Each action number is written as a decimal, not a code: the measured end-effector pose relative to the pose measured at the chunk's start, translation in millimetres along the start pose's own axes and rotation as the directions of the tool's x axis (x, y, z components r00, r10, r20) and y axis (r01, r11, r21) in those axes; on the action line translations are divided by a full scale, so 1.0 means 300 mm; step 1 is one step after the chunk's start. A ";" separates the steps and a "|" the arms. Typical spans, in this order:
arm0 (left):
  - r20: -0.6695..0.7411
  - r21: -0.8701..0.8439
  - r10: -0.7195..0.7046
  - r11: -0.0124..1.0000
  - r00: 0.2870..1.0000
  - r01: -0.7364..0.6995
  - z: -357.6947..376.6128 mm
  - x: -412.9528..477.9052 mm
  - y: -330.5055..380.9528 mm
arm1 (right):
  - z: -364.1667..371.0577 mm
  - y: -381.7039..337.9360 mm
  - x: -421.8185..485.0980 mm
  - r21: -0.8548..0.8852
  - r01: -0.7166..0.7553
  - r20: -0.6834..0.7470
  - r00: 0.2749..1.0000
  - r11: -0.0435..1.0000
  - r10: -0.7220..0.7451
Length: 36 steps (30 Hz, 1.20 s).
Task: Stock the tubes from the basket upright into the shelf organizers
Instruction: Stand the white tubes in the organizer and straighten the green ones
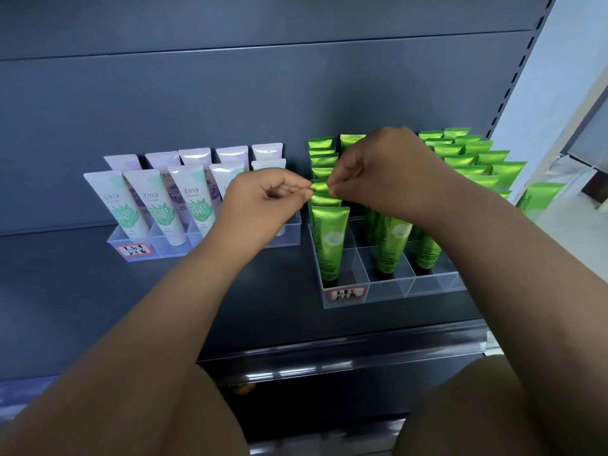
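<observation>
Pinched between thumb and fingertips of both hands, the flat crimped top of one green tube (pixel 319 186) is held from either side: the left hand (pixel 273 199) takes its left corner and the right hand (pixel 375 172) its right corner, both grips narrow with the other fingers curled in. That tube stands upright in the left column of the green organizer (pixel 388 292), a clear divided tray on the right of the shelf (pixel 82 291), with more green tubes packed close behind it and a front tube (pixel 330 238) just nearer the camera. Further right, the other columns are crowded towards the far side, yet the near cells in the middle and on the right look empty, so I judge this tray mostly filled with a few slots left. A stray tube (pixel 536 199) shows beyond the tray's right edge; whether it stands in anything I cannot tell. To the left, well apart, a second clear organizer (pixel 164 251) holds white tubes (pixel 194 199) leaning in two rows, and the left forearm hides its near right corner. Each tray carries a handwritten label (pixel 348 293) on its near wall. No basket is in view, so how much stock remains cannot be judged
</observation>
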<state>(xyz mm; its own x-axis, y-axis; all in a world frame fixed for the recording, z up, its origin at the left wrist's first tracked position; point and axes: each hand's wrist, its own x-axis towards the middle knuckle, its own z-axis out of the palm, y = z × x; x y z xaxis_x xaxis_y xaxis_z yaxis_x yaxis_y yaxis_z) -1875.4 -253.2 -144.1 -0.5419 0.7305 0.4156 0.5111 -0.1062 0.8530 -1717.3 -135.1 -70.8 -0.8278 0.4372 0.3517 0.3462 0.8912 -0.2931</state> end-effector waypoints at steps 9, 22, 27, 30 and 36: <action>0.054 -0.011 -0.005 1.000 0.999 0.005 -0.001 0.008 -0.018 | 0.012 0.006 0.018 -0.078 -0.002 0.013 1.000 0.997 0.003; 0.050 0.024 0.044 0.999 0.998 -0.046 -0.009 0.000 -0.025 | 0.041 0.012 0.024 -0.068 0.066 0.019 0.998 0.996 -0.065; 0.037 0.045 0.048 0.998 0.998 -0.050 -0.011 0.001 -0.026 | 0.046 0.016 0.023 -0.051 0.077 0.010 0.997 0.996 -0.076; 0.039 0.055 0.042 0.998 0.998 -0.044 -0.011 -0.004 -0.022 | 0.046 0.017 0.021 -0.043 0.075 0.009 0.997 0.996 -0.074; 0.032 0.055 0.012 0.998 0.999 -0.014 -0.013 -0.008 -0.022 | 0.041 0.012 0.017 -0.047 0.075 0.000 0.997 0.996 -0.075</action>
<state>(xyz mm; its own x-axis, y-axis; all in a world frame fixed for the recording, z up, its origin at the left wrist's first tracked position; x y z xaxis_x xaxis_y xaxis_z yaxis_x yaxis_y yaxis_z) -1880.0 -256.9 -149.7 -0.5140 0.7504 0.4156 0.5544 -0.0791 0.8285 -1725.6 -131.3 -80.9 -0.8513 0.3693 0.3727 0.3039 0.9261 -0.2234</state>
